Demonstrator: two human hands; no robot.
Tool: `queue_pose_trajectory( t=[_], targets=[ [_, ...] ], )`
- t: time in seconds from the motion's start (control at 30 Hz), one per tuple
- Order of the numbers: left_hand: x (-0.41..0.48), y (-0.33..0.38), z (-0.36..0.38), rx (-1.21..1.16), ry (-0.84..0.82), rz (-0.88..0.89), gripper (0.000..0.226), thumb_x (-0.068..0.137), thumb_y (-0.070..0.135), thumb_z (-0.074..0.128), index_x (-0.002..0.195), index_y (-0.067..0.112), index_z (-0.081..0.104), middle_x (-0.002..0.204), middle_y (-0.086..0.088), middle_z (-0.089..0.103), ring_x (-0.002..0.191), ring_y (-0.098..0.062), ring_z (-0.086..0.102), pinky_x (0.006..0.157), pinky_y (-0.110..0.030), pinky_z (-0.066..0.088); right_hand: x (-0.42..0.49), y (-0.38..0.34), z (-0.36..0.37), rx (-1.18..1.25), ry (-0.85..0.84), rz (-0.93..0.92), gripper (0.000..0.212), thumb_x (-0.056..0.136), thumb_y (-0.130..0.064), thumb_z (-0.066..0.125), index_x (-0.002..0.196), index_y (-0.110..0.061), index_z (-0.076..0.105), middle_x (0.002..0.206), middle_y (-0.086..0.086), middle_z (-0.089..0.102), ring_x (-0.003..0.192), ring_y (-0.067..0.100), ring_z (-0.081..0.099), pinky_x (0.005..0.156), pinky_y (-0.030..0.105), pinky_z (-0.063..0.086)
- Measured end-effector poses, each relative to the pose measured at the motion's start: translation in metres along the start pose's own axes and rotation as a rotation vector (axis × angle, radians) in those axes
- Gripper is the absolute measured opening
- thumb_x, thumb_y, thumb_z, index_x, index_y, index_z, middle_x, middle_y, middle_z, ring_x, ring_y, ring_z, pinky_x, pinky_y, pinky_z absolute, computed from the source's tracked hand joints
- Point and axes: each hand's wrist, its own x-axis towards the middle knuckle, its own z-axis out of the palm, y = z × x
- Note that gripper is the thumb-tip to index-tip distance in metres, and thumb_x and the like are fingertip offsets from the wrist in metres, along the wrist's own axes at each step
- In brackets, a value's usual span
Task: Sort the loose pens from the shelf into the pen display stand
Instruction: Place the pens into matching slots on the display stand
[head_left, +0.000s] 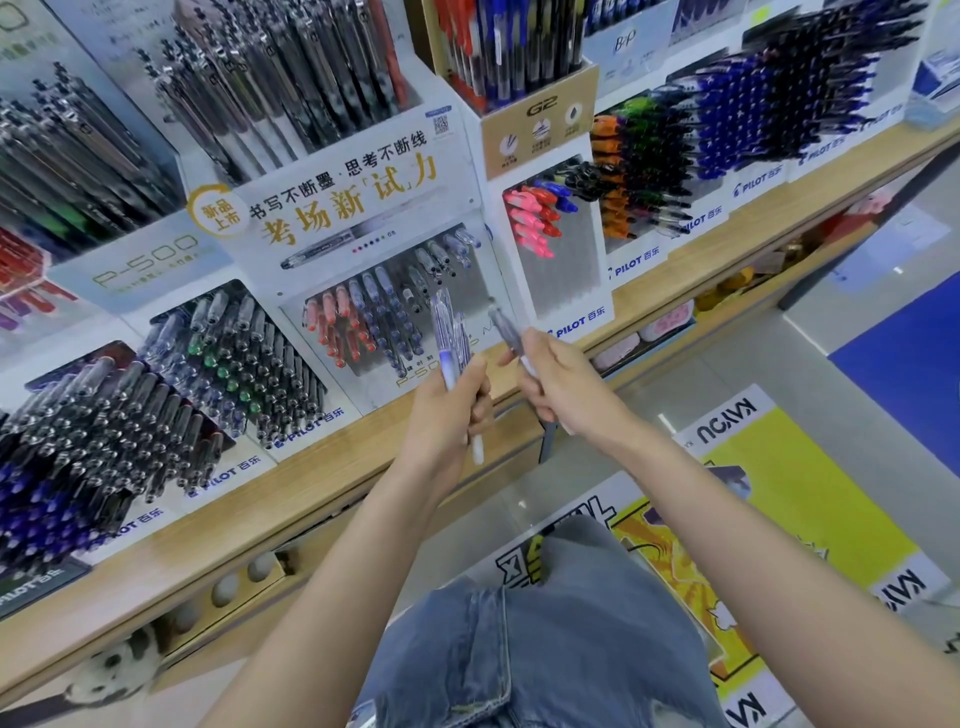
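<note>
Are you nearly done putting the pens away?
Partly. The stand already holds rows of red and blue pens. The left hand grips a few pens and the right hand one pen, none slotted yet. Those remain, with bare slots waiting.

Wooden shelf (363, 467) carries pen display stands (374, 208).

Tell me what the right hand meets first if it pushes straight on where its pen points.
Probably the empty grey slots of the white P-500 display stand, just beyond the translucent grey pen in the right hand; depth is unclear.
</note>
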Motion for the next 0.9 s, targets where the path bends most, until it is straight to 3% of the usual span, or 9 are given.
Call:
queue_pose_trajectory(
  t=[0.13,0.27,0.37,0.5,0.6,0.7,0.73,0.8,0.9],
  targets=[
    [0.002,0.007,0.006,-0.037,-0.015,0.060,0.028,0.097,0.021,0.048,0.071,0.010,0.046,0.047,0.005,0.030,0.039,-0.007,0.023,0.038,-0.016,0.023,-0.008,0.005,0.003,-0.098,-0.077,0.002,0.024,0.102,-0.022,0.031,0.086,-0.014,0.047,0.059,-0.003,0.046,0.043,0.005,0.038,0.046,0.023,0.036],
    [0.002,0.008,0.008,-0.042,-0.065,0.077,0.017,0.098,0.017,0.046,0.089,0.009,0.058,0.046,0.007,0.030,0.037,-0.005,0.022,0.037,-0.016,0.020,-0.011,0.006,-0.008,-0.198,-0.096,-0.029,0.018,0.097,-0.023,0.046,0.080,-0.021,0.052,0.066,-0.002,0.055,0.052,0.005,0.050,0.054,0.018,0.044],
    [0.000,0.008,0.009,-0.001,-0.100,0.083,0.023,0.098,0.021,0.047,0.080,0.007,0.051,0.043,0.008,0.029,0.037,-0.007,0.022,0.042,-0.025,0.020,-0.009,0.005,-0.015,-0.401,-0.010,-0.083,0.015,0.088,-0.028,0.061,0.079,-0.017,0.057,0.071,0.004,0.059,0.060,0.004,0.048,0.059,0.016,0.038],
    [0.003,0.006,0.008,0.008,-0.020,0.064,0.023,0.098,0.023,0.046,0.080,0.008,0.047,0.047,0.008,0.035,0.040,-0.007,0.024,0.042,-0.019,0.022,-0.007,-0.003,-0.024,-0.536,0.167,-0.231,0.016,0.078,-0.027,0.072,0.080,-0.017,0.060,0.073,-0.008,0.045,0.060,0.002,0.043,0.060,0.010,0.036],
    [0.005,0.000,0.004,0.008,0.035,-0.047,0.019,0.098,0.024,0.048,0.102,0.006,0.056,0.071,0.001,0.056,0.039,-0.005,0.030,0.051,-0.028,0.024,-0.007,-0.012,-0.021,-0.547,0.221,-0.353,0.012,0.084,-0.023,0.066,0.087,-0.015,0.058,0.069,-0.009,0.047,0.062,0.004,0.044,0.059,0.011,0.036],
    [0.003,-0.004,0.004,0.038,0.036,-0.094,0.024,0.098,0.024,0.047,0.113,0.007,0.055,0.096,-0.009,0.064,0.041,-0.005,0.040,0.053,-0.027,0.031,-0.010,-0.019,-0.011,-0.460,0.231,-0.388,0.005,0.089,-0.017,0.059,0.088,-0.017,0.054,0.070,-0.013,0.055,0.064,0.003,0.053,0.059,0.008,0.037],
    [0.002,-0.004,0.004,0.025,0.034,-0.082,0.023,0.099,0.024,0.046,0.112,0.008,0.055,0.095,-0.009,0.065,0.044,-0.007,0.043,0.053,-0.027,0.033,-0.011,-0.020,-0.007,-0.447,0.222,-0.390,0.005,0.089,-0.016,0.060,0.089,-0.016,0.055,0.070,-0.012,0.057,0.063,0.004,0.055,0.059,0.009,0.038],
    [0.002,-0.002,0.002,-0.055,0.054,-0.052,0.021,0.100,0.025,0.044,0.102,0.009,0.058,0.073,-0.002,0.064,0.046,-0.010,0.041,0.052,-0.029,0.031,-0.012,-0.018,0.001,-0.450,0.198,-0.385,0.004,0.088,-0.016,0.061,0.089,-0.017,0.057,0.068,-0.012,0.058,0.063,0.006,0.056,0.060,0.014,0.042],
    [0.003,0.005,-0.003,-0.146,0.132,-0.023,0.025,0.099,0.024,0.044,0.080,0.013,0.055,0.045,0.005,0.043,0.044,-0.010,0.029,0.051,-0.027,0.022,-0.016,-0.013,0.008,-0.408,0.161,-0.349,0.010,0.088,-0.017,0.060,0.095,-0.023,0.063,0.070,-0.021,0.060,0.069,0.002,0.060,0.066,0.015,0.046]
  ],
)
